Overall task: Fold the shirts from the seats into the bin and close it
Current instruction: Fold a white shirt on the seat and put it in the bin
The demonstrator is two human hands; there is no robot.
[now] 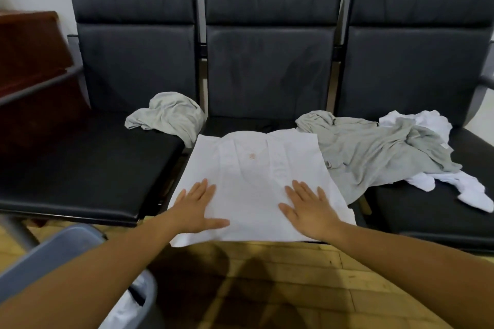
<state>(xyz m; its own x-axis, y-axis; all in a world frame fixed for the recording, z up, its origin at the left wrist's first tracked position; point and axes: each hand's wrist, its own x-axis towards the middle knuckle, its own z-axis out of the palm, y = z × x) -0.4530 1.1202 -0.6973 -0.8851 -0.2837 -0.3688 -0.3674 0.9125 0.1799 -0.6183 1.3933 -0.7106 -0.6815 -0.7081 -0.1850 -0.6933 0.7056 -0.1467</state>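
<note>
A white shirt (254, 181) lies spread flat on the middle black seat (240, 121), its lower edge hanging over the front. My left hand (196, 207) rests flat on its left part, fingers straight. My right hand (310, 208) lies flat on its right part. A crumpled grey shirt (168, 115) sits at the back of the left seat (80, 165). Another grey shirt (374, 147) sprawls across the right seat (427, 211) over a crumpled white shirt (454, 189). The grey bin (66, 254) stands at the lower left, partly hidden by my left arm.
Three black padded seats stand in a row against a white wall. A dark wooden cabinet (32, 61) stands at the far left. Metal armrests (40, 88) flank the row. The floor (294, 288) in front is light wood.
</note>
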